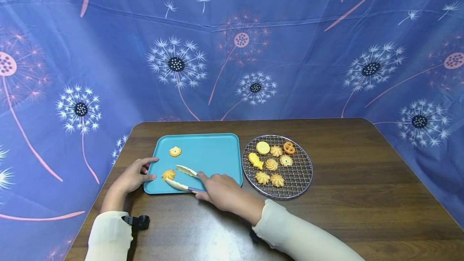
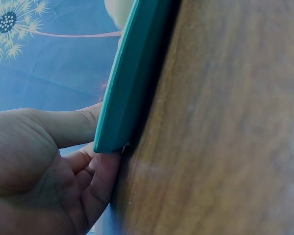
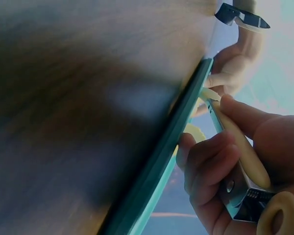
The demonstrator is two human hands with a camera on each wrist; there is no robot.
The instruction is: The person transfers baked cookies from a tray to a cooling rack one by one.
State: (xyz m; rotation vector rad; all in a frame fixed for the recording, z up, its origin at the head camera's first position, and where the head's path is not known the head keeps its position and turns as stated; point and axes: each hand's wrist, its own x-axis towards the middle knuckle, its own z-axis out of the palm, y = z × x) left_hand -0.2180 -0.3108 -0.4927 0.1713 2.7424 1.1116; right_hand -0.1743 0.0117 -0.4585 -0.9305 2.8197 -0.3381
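My left hand (image 1: 134,176) grips the left rim of a turquoise tray (image 1: 214,152); in the left wrist view the thumb lies on one side of the rim, the other fingers on the opposite side. In my right hand (image 1: 222,190) is a pair of tongs (image 3: 242,152) with cream grips and tips. The tongs' tips stand apart beside a star-shaped cookie (image 1: 168,174) at the tray's lower left; the nearer tip reaches its lower edge, and whether they touch cannot be told. A round cookie with a pale centre (image 1: 175,151) lies farther back on the tray.
Right of the tray stands a round wire rack (image 1: 297,176) holding several cookies, among them a fish-shaped one (image 1: 255,160) and a pretzel (image 1: 288,147). Both rest on a dark wooden table (image 1: 348,172). Behind it hangs a blue dandelion-print cloth (image 1: 301,51).
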